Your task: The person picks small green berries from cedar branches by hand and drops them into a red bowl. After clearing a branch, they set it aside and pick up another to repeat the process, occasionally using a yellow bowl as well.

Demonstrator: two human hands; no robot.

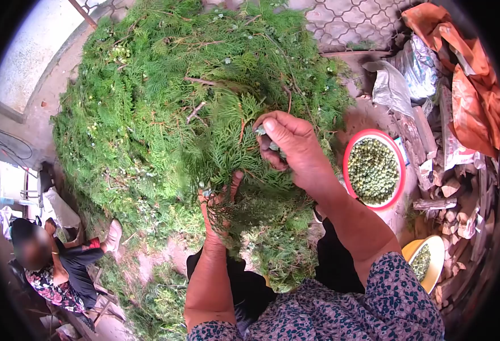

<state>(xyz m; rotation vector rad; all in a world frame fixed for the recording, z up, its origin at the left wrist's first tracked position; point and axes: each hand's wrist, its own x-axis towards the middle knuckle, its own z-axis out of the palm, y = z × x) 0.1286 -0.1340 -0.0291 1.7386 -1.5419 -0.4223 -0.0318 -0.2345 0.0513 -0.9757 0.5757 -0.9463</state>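
Note:
A leafy green branch (235,142) hangs between my hands, in front of a large heap of cut evergreen branches (136,102). My left hand (221,196) is closed around its lower part, with the fingers partly covered by foliage. Higher up and to the right, my right hand (287,139) is closed with the thumb pressed on small pale green cones (274,146), at the edge of the leaves. To the right of that hand, a red-rimmed basin (401,170) holds many small green cones.
A yellow basin (438,264) with green cones stands at the lower right. Stacked firewood (451,219), plastic bags (392,85) and an orange sack (471,96) line the right side. Another person (62,261) sits at the lower left.

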